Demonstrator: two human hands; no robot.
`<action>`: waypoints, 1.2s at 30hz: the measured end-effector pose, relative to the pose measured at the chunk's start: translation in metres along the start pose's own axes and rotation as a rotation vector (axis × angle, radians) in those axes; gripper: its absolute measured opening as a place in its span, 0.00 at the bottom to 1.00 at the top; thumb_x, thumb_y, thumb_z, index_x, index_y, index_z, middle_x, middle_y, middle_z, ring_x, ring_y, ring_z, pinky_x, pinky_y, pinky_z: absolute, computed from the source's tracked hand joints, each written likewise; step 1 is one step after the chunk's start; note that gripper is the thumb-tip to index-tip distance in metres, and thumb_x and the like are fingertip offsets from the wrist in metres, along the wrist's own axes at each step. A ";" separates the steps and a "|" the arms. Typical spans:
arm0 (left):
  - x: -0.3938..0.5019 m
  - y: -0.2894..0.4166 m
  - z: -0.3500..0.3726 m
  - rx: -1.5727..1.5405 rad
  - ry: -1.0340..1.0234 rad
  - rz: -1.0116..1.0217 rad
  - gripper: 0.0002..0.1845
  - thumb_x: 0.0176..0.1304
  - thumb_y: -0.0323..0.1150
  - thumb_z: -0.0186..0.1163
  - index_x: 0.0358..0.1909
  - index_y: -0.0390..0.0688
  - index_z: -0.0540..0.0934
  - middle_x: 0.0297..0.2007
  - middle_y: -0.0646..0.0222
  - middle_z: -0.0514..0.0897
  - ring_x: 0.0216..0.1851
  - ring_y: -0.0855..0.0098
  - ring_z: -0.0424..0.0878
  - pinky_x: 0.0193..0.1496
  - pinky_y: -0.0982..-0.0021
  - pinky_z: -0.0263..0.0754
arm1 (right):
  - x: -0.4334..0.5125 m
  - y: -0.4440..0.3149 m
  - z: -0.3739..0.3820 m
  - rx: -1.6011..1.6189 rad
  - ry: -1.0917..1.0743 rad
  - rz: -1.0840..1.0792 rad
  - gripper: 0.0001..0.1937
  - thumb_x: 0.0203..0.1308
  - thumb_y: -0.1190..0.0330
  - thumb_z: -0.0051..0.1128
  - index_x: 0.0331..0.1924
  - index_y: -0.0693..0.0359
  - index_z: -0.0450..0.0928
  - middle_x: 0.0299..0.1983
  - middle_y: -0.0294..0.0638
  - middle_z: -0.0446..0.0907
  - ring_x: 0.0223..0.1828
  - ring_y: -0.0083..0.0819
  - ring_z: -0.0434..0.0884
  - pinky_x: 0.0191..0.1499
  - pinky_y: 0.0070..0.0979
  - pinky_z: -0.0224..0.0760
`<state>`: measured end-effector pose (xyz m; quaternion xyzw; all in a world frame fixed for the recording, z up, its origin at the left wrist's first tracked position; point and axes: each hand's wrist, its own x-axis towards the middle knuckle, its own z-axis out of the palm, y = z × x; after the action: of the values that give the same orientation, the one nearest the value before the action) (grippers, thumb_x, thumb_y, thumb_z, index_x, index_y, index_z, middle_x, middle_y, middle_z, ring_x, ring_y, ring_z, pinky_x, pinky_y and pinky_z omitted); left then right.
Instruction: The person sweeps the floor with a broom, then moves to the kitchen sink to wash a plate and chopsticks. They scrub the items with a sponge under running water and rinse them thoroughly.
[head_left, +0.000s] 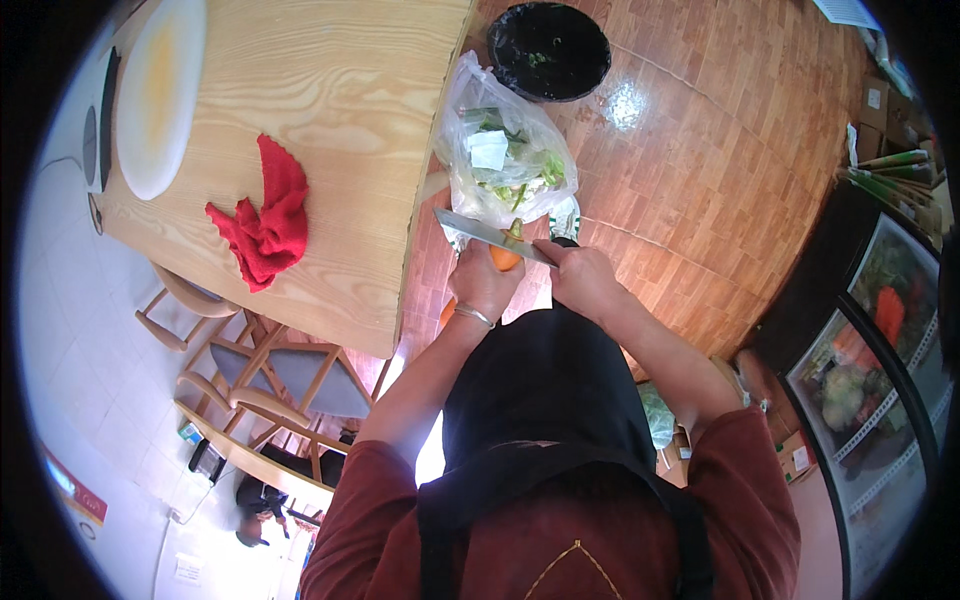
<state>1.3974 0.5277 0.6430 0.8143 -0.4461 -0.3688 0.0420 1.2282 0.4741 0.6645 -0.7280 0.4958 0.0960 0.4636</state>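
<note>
My left hand (486, 281), with a bangle at the wrist, grips a carrot (504, 259) whose green stem end points away from me. An orange length also shows beside my left wrist. My right hand (585, 277) is closed around the handle of a kitchen knife (476, 229). Its blade lies across the carrot near the stem end; how deep the edge sits cannot be told. Just beyond the blade, a translucent plastic bag (474, 86) holds green leafy scraps and a white piece of paper or packaging.
A wooden table (352, 150) on the left bears a red cloth (274, 217) and an oval white board (161, 97). Beyond the bag stands a black tub (551, 49). Chairs (315, 375) are at lower left, near a distant person (259, 502). A glass-doored display fridge (847, 375) lines the right.
</note>
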 end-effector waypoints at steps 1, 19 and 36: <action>0.002 -0.001 0.005 0.043 0.047 -0.011 0.30 0.47 0.46 0.73 0.50 0.44 0.76 0.42 0.55 0.85 0.42 0.51 0.85 0.44 0.52 0.79 | 0.006 -0.003 0.003 -0.014 -0.023 0.029 0.23 0.57 0.71 0.56 0.59 0.52 0.80 0.33 0.53 0.85 0.35 0.52 0.85 0.40 0.45 0.79; -0.018 -0.043 -0.005 -0.720 -0.275 -0.028 0.30 0.49 0.40 0.75 0.52 0.41 0.76 0.43 0.62 0.84 0.46 0.68 0.82 0.51 0.65 0.77 | 0.003 0.058 -0.012 0.888 0.036 0.494 0.06 0.58 0.71 0.52 0.26 0.62 0.75 0.15 0.32 0.68 0.13 0.21 0.67 0.15 0.24 0.57; -0.109 -0.090 -0.151 -0.989 -0.543 -0.043 0.30 0.54 0.45 0.75 0.53 0.39 0.78 0.39 0.66 0.84 0.38 0.74 0.83 0.45 0.71 0.79 | 0.173 -0.288 -0.138 -0.457 0.565 -0.458 0.39 0.52 0.73 0.62 0.72 0.54 0.62 0.43 0.53 0.75 0.44 0.54 0.79 0.45 0.47 0.74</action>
<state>1.5207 0.6248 0.7785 0.5824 -0.1985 -0.7312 0.2945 1.5028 0.2813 0.8040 -0.9010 0.3949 -0.1050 0.1455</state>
